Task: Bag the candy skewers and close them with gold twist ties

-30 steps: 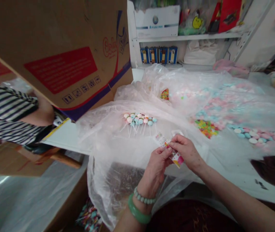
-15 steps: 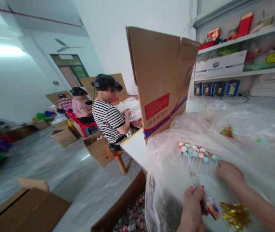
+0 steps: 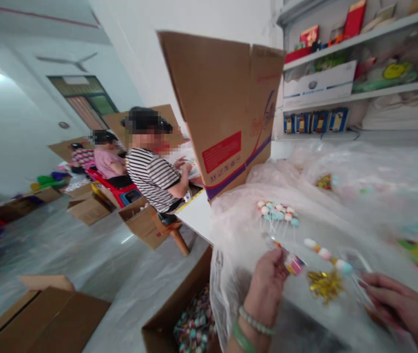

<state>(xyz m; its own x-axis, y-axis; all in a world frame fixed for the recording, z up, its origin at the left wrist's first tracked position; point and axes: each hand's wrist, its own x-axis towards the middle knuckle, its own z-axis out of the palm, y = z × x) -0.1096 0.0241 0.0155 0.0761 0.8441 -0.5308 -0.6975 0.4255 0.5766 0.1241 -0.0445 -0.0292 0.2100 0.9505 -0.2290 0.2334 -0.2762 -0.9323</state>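
My left hand (image 3: 266, 279), with a bead bracelet and a green bangle at the wrist, pinches a small clear printed wrapper (image 3: 294, 264). At the lower right, my right hand (image 3: 396, 299) is closed on the white stick of a marshmallow skewer (image 3: 325, 254), whose pale balls point up and left. Between my hands lies a bunch of gold twist ties (image 3: 325, 286). Beyond my left hand, several more marshmallow skewers (image 3: 278, 212) lie in a row on the plastic-covered table, sticks toward me.
An upright cardboard box (image 3: 227, 108) walls off the table's far left. Below the edge, an open carton (image 3: 165, 314) holds many small wrapped pieces. A co-worker in a striped shirt (image 3: 153, 176) sits further left. Shelves (image 3: 381, 90) with goods line the back right.
My right hand has come from the skewer pile toward the lower right, now with a marshmallow skewer. My left hand has moved slightly up and left with the wrapper. The camera view has shifted.
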